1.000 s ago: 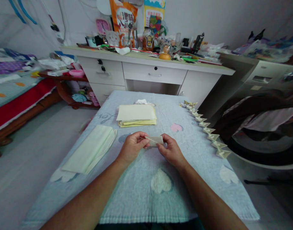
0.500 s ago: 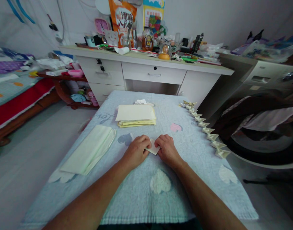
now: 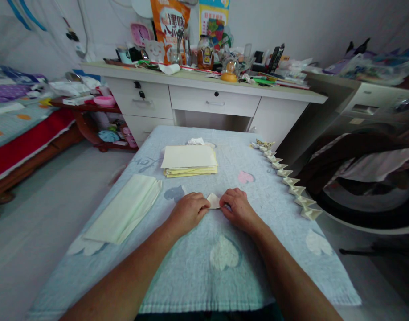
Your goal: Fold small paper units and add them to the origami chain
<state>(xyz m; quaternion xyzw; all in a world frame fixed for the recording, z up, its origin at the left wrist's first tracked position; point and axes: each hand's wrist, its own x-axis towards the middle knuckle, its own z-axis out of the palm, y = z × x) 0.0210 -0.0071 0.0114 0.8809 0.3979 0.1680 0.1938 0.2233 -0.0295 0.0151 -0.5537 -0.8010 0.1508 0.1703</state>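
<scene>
A small folded piece of cream paper [image 3: 214,201] is held between my two hands above the cloth-covered table. My left hand [image 3: 191,210] pinches its left edge, thumb toward the middle. On the right edge, my right hand [image 3: 237,207] grips with fingers curled; its fingertips are partly hidden. Beyond my hands lies a stack of cream and yellow paper sheets [image 3: 190,157]. To the left rests a bundle of pale green folded paper [image 3: 126,209]. A row of folded paper boats [image 3: 289,180] runs along the table's right side.
A blue cloth with heart patterns [image 3: 177,276] covers the table. Behind it stands a white desk [image 3: 214,98] crowded with a honey jar [image 3: 205,53] and other items. A washing machine [image 3: 358,147] with laundry in its open door is on the right, a bed [image 3: 20,120] on the left.
The folded paper has tipped from a downward-pointing corner to a flatter lower edge with its point upward. Both hands have shifted slightly, fingers rolled around its edges.
</scene>
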